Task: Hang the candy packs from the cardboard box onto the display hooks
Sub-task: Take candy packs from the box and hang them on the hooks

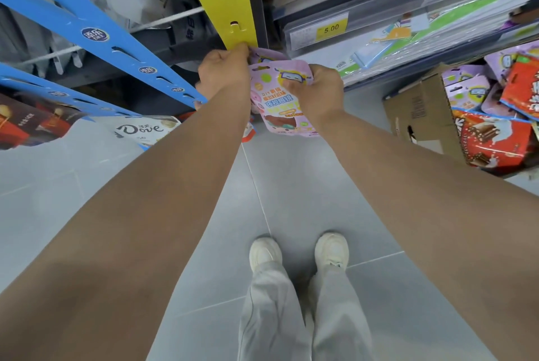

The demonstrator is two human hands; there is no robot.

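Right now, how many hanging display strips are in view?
3. One yellow strip is directly above the left hand. One blue strip slants across the upper left. A second blue strip is below it, near the left edge. Others may hang out of frame.

The single view comes from a wide-angle camera on the person's head, facing forward and steeply down along the left forearm [160, 185] and right forearm [408, 179], which fill the lower frame close to the lens. The flat slotted yellow plastic display strip [233, 2] descends from the top edge, its lower end at arm's reach. Directly below the strip lie the white shoes [265, 252] on the grey tiled floor [291, 185]; right of it, at the frame edge, sits the brown cardboard box [420, 115].
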